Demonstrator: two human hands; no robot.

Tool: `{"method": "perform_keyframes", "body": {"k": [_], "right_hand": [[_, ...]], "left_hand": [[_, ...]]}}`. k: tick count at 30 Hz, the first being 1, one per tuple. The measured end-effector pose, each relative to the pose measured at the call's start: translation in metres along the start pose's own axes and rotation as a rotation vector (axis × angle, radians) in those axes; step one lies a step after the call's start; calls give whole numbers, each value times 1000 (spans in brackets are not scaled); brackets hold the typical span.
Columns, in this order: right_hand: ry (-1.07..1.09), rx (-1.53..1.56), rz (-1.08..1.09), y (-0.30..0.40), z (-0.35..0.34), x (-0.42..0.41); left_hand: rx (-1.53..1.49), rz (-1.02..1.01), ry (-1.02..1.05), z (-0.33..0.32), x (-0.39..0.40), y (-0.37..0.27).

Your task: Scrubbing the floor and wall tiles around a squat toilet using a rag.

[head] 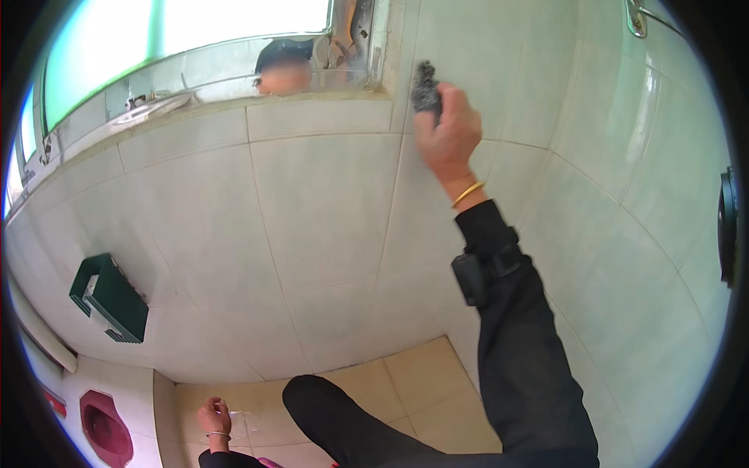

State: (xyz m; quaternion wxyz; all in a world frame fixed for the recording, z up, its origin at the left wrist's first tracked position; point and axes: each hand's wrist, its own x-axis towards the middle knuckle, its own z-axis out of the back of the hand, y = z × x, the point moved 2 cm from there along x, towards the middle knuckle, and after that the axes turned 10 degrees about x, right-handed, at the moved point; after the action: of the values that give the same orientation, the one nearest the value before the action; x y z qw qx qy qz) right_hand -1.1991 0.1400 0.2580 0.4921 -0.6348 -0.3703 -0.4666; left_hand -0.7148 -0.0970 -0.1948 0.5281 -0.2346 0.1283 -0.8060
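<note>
My right hand [450, 128] is raised to the tiled wall, beside the right end of the window ledge. It grips a grey steel-wool scouring pad [426, 90], which lies against the pale tiles [491, 76]. A gold-coloured bangle circles that wrist, and a black device is strapped over the dark sleeve. Low at the left, my left hand [215, 415] hangs above the tan floor tiles with its fingers curled; whether it holds anything is unclear. A bracelet is on its wrist.
A green holder [117, 304] is mounted on the wall at left. Below it, a dark red squat toilet [106, 430] is set in a raised white platform. The window ledge [316, 99] runs along the top. A metal fitting [636, 20] is at upper right; my bent knee is below.
</note>
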Motion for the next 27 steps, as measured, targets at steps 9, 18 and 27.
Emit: {"method": "perform_keyframes", "body": {"k": [9,18,27], "right_hand": [[391,164,108,99,5,-152],[439,26,43,27,47,-187],[-217,-227,-311,-73,56,-106]], "left_hand": [[96,-251,280,-23,-32,-48],[-238,-125,210,51,-7,-50],[-69,-513,-258,170,75,-214]]}}
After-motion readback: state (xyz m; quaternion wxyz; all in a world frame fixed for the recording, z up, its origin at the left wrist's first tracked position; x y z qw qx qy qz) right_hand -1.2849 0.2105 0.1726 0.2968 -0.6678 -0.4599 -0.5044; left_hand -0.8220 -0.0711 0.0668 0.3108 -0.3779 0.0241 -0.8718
